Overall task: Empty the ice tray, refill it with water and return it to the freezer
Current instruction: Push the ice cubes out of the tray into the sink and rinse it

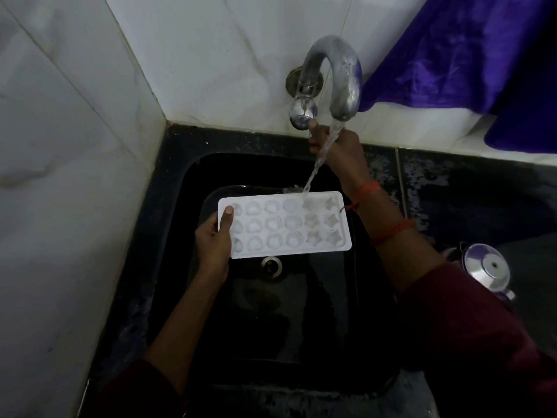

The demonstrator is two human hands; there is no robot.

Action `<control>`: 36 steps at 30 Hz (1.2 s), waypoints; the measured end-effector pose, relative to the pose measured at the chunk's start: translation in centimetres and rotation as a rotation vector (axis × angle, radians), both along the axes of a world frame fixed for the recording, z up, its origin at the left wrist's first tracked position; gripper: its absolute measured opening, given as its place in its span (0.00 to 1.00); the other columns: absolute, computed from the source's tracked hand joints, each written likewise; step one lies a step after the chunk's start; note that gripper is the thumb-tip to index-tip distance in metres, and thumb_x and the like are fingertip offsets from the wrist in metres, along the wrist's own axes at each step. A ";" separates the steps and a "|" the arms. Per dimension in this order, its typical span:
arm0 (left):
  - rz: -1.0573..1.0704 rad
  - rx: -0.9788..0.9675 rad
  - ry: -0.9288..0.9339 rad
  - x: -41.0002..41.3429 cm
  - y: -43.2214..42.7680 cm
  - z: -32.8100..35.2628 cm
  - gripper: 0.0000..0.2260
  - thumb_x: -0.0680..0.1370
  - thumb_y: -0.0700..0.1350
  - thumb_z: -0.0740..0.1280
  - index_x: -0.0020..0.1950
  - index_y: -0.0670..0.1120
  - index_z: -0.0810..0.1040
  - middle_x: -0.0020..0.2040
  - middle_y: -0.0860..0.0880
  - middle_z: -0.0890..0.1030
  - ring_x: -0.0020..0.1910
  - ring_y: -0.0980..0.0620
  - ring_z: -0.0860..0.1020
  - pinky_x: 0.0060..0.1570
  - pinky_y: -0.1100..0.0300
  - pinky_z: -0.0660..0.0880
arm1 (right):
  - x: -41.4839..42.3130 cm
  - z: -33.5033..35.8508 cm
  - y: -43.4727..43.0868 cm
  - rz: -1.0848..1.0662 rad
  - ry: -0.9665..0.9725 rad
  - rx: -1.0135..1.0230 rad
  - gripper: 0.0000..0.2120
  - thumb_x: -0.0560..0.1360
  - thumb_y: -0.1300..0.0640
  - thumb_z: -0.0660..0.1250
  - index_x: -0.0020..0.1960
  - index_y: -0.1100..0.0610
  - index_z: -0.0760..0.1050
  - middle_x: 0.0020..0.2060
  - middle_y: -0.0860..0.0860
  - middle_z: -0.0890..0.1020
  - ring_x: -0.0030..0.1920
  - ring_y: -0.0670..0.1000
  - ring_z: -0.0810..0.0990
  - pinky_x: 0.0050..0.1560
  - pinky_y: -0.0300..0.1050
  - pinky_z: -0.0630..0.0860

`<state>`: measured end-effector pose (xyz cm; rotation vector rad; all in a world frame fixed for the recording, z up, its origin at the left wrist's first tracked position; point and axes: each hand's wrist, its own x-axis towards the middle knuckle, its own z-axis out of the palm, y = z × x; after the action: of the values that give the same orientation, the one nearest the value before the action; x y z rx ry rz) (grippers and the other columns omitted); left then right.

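A white ice tray (284, 224) with several round and star-shaped cells is held level over the black sink (180, 182). My left hand (215, 239) grips its left end, thumb on top. Water (319, 159) streams from the curved metal tap (337, 73) onto the tray's far right cells. My right hand (334, 143) reaches up to the tap's round knob (302, 111), fingers curled beneath it and touching it. Several of the left cells look filled with white ice or water.
White tiled walls close in the sink on the left and behind. A purple cloth (470, 49) hangs at the upper right. A steel kettle lid (489, 268) sits on the dark counter at the right. The sink drain (271, 265) lies under the tray.
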<state>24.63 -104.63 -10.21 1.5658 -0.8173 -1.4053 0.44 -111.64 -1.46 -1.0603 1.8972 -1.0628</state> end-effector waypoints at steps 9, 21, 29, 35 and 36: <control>0.009 0.007 0.067 -3.1 -1.3 0.3 0.06 0.82 0.50 0.68 0.47 0.55 0.83 0.44 0.52 0.84 0.42 0.57 0.83 0.45 0.56 0.82 | -3.2 -3.1 7.8 -0.122 0.268 -0.005 0.12 0.79 0.48 0.68 0.57 0.54 0.84 0.50 0.48 0.85 0.52 0.44 0.81 0.47 0.25 0.69; -0.066 0.030 0.143 -7.7 -2.0 0.8 0.07 0.82 0.50 0.69 0.49 0.50 0.84 0.47 0.43 0.83 0.46 0.44 0.81 0.52 0.42 0.81 | -5.4 -3.1 12.4 -0.312 0.192 -0.049 0.17 0.79 0.63 0.65 0.67 0.55 0.79 0.57 0.51 0.83 0.58 0.47 0.81 0.62 0.37 0.74; -0.084 0.037 0.155 -10.0 -2.5 1.4 0.08 0.82 0.49 0.68 0.44 0.51 0.83 0.45 0.48 0.82 0.47 0.49 0.80 0.57 0.44 0.80 | -6.4 -2.6 14.1 -0.383 0.188 -0.045 0.18 0.80 0.63 0.66 0.68 0.54 0.78 0.56 0.52 0.83 0.55 0.47 0.81 0.57 0.30 0.72; -0.136 0.013 0.157 -11.1 -2.6 1.6 0.09 0.83 0.47 0.67 0.44 0.52 0.82 0.44 0.50 0.81 0.48 0.50 0.78 0.55 0.49 0.78 | -6.7 -2.5 15.4 -0.461 0.158 -0.048 0.17 0.80 0.63 0.66 0.67 0.53 0.78 0.49 0.46 0.80 0.51 0.39 0.78 0.53 0.25 0.71; -0.146 0.008 0.158 -11.1 -2.6 1.6 0.09 0.83 0.48 0.67 0.44 0.52 0.82 0.45 0.49 0.81 0.48 0.50 0.78 0.56 0.47 0.79 | -6.7 -2.7 15.6 -0.461 0.158 -0.050 0.17 0.80 0.63 0.65 0.67 0.53 0.78 0.51 0.46 0.80 0.53 0.39 0.78 0.56 0.29 0.71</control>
<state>13.53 -107.24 -8.63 1.4037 -0.8439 -1.6167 -6.23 -96.02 -4.12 -0.7654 2.3226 -1.3136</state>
